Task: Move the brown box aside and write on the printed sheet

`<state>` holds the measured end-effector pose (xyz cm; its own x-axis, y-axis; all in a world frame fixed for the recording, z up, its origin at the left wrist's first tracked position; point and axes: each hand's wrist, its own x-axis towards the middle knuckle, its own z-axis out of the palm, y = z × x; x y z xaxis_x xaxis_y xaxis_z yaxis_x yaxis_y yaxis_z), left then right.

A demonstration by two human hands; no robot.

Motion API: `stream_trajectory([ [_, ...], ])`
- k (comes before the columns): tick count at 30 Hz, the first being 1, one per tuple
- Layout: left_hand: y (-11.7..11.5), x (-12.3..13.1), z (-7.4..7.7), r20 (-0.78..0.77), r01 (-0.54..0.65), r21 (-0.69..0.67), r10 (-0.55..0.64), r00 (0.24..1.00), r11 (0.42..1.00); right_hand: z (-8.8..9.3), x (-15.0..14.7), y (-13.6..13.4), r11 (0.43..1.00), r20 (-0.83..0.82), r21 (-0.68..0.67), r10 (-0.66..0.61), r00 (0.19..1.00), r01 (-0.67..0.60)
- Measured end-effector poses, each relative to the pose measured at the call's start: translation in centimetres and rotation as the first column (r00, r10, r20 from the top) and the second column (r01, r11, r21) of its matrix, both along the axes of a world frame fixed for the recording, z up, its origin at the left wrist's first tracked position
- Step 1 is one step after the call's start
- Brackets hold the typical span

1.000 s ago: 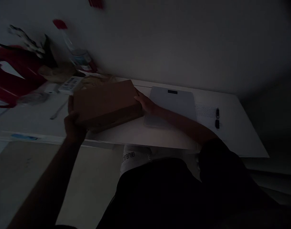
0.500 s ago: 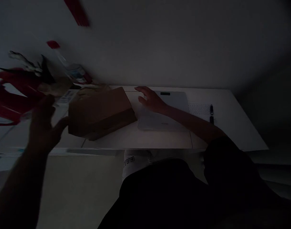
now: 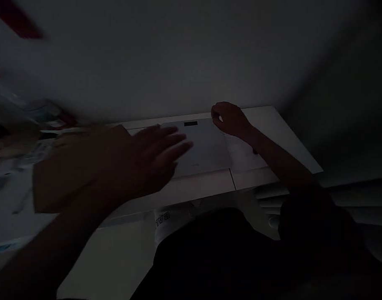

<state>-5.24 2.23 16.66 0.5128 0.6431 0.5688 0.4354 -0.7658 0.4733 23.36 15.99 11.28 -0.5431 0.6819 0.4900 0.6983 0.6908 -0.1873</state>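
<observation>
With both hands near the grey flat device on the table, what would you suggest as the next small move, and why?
Probably bring the left hand down onto the near left edge of the grey device: its fingers are spread and reach toward it, while the right hand is curled at the far right corner. Blur hides whether it touches.

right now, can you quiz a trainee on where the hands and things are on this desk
1. True or false: the left hand grips the box.
2. Which thing lies between the two hands? A) grey pad B) a mug C) a keyboard
3. Fill in: the right hand is curled at the pad's far ____ corner.

Key
1. False: the left hand is spread open and blurred, in front of the box, fingers towards the pad.
2. A: the pad lies flat on the desk.
3. Right: it is beside the pad, above a printed sheet. Whether it holds anything is too dark to tell.
</observation>
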Motion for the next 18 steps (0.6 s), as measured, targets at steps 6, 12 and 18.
stream_trajectory([
  [6, 0.6, 7.2, -3.7, -0.606, 0.440, 0.566, -0.009, 0.795, 0.697, -1.2, 5.9, -1.8, 0.963, 0.306, -0.037, -0.243, 0.921, 0.266],
  [12, 0.3, 13.5, -8.1, -0.728, 0.595, 0.491, -0.076, 0.682, 0.636, -3.3, 12.2, -3.1, 0.880, 0.361, -0.194, -0.346, 0.866, 0.433],
  [18, -0.1, 19.2, -11.0, -0.761, 0.586, 0.395, -0.105, 0.640, 0.707, -5.2, 15.6, -4.5, 0.803, 0.255, -0.394, -0.371, 0.893, 0.447],
])
